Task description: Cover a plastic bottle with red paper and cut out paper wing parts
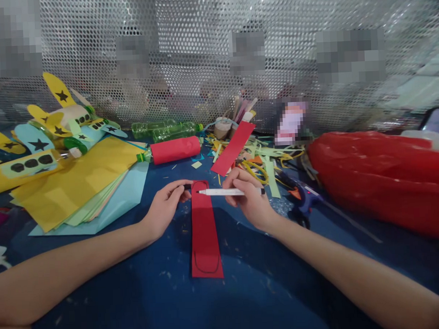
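A red paper strip [203,228] lies lengthwise on the blue table in front of me, with a rounded black outline drawn at each end. My right hand [247,195] is closed round a white marker [220,192], whose bare black tip points left over the strip's far part. Whether the tip touches the paper I cannot tell. At the strip's far left edge, my left hand [170,205] pinches a small black marker cap [187,187]. A second red strip [234,148] lies beyond my right hand.
Left: paper sheets [82,182] and bottle airplanes [34,165]. Behind: a red-wrapped bottle [175,150], green bottles [176,131] and a cup [223,128]. Right: paper scraps [273,176], yellow-handled scissors [255,171], a blue glue gun [306,199] and a red plastic bag [380,181]. A perforated metal panel [192,44] stands behind.
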